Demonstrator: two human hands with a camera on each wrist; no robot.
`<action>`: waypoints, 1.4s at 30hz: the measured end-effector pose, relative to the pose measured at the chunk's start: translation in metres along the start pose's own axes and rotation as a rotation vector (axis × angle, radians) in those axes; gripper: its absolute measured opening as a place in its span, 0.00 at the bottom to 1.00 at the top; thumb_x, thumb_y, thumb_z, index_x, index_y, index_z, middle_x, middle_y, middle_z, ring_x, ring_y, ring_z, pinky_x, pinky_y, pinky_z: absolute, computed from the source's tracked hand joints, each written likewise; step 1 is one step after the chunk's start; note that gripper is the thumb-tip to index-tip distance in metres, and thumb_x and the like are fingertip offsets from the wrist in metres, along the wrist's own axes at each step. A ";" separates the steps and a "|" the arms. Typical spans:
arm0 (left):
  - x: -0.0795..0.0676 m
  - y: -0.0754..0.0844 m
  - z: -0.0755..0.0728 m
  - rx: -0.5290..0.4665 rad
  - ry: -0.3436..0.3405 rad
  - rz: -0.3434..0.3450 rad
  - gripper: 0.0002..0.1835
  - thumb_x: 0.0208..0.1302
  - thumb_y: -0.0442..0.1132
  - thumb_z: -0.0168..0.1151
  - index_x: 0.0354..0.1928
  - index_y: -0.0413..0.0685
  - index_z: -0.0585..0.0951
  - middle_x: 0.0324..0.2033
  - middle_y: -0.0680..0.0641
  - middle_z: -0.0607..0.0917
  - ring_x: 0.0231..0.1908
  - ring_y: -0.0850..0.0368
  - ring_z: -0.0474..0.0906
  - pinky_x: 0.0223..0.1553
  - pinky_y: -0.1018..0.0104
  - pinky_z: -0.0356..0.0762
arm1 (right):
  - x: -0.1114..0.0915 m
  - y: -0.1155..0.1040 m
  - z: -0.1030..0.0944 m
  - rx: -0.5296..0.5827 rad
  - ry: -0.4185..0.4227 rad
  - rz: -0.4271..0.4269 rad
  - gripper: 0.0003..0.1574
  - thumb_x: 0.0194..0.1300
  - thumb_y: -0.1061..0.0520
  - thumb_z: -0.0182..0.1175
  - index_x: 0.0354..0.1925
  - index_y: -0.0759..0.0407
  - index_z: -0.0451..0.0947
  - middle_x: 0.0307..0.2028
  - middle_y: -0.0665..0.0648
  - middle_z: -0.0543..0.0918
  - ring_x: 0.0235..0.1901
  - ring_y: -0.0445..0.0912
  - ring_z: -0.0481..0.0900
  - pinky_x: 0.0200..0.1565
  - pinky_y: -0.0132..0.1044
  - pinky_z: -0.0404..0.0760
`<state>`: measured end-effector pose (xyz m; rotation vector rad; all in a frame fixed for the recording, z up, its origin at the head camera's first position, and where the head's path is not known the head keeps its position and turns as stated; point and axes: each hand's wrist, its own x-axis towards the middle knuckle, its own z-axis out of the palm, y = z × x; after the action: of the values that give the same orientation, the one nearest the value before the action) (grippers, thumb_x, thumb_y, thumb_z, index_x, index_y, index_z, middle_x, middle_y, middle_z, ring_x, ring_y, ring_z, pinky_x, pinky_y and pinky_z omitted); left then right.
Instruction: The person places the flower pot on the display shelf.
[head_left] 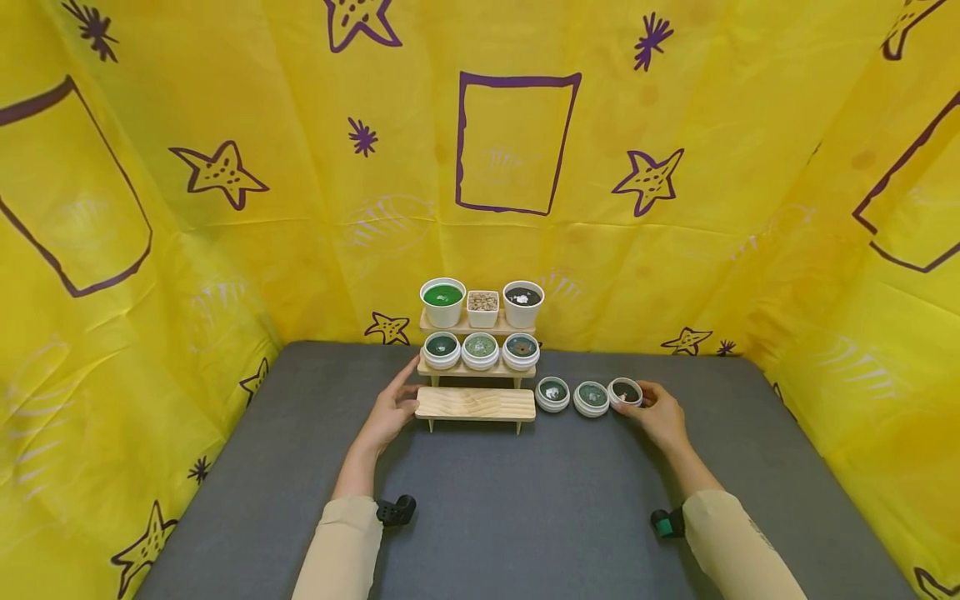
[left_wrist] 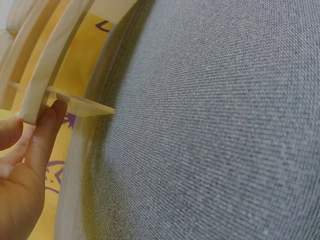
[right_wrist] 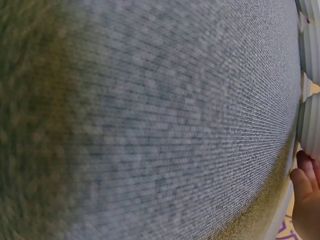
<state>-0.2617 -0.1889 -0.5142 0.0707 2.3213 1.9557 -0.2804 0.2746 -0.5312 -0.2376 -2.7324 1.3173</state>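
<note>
A small wooden tiered stand [head_left: 476,404] has a bare lowest board at its front. At that board's left end is my left hand [head_left: 386,417]; in the left wrist view its thumb and fingers [left_wrist: 44,132] pinch the board's edge [left_wrist: 52,55]. My right hand [head_left: 662,417] grips a small white ribbed pot [head_left: 617,403] with dark contents, thumb in front and fingers at the far side. This pot is the rightmost of three on the table, beside a pot with grey-green contents [head_left: 592,398] and one with dark green contents [head_left: 552,393].
Three similar pots [head_left: 480,352] line the middle board. On the top board stand a white cup with bright green contents [head_left: 442,304], a square cup of pebbly bits [head_left: 483,308] and a dark-filled cup [head_left: 522,303]. Yellow patterned cloth [head_left: 517,142] surrounds the grey table [head_left: 480,517].
</note>
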 end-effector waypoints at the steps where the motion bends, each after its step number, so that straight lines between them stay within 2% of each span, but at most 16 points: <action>1: 0.000 0.000 0.000 0.000 0.001 0.001 0.44 0.65 0.21 0.46 0.77 0.68 0.56 0.63 0.28 0.72 0.45 0.50 0.78 0.44 0.65 0.78 | 0.000 0.000 0.000 0.000 0.002 -0.001 0.45 0.55 0.48 0.73 0.64 0.67 0.70 0.59 0.71 0.79 0.59 0.60 0.79 0.38 0.15 0.68; 13: 0.000 0.000 -0.001 0.021 0.004 -0.010 0.44 0.66 0.22 0.46 0.76 0.70 0.56 0.64 0.29 0.72 0.45 0.50 0.78 0.45 0.60 0.77 | -0.003 0.000 0.000 0.028 0.019 0.014 0.46 0.54 0.47 0.74 0.64 0.66 0.70 0.59 0.71 0.79 0.59 0.61 0.79 0.37 0.14 0.68; 23: 0.000 -0.001 -0.001 0.023 0.001 -0.004 0.44 0.65 0.21 0.46 0.77 0.69 0.55 0.64 0.28 0.72 0.46 0.50 0.78 0.44 0.65 0.77 | -0.003 -0.001 -0.001 0.042 0.080 0.000 0.43 0.53 0.51 0.74 0.63 0.67 0.72 0.58 0.71 0.80 0.58 0.61 0.80 0.37 0.12 0.66; 42: -0.001 0.001 -0.001 -0.001 -0.001 0.000 0.43 0.65 0.21 0.46 0.77 0.67 0.56 0.63 0.28 0.72 0.45 0.51 0.78 0.44 0.63 0.77 | -0.004 -0.014 -0.015 0.083 0.155 0.052 0.43 0.54 0.49 0.73 0.64 0.64 0.72 0.58 0.70 0.80 0.56 0.58 0.79 0.36 0.12 0.65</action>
<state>-0.2607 -0.1896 -0.5127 0.0717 2.3200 1.9562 -0.2756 0.2768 -0.5109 -0.3896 -2.5541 1.3601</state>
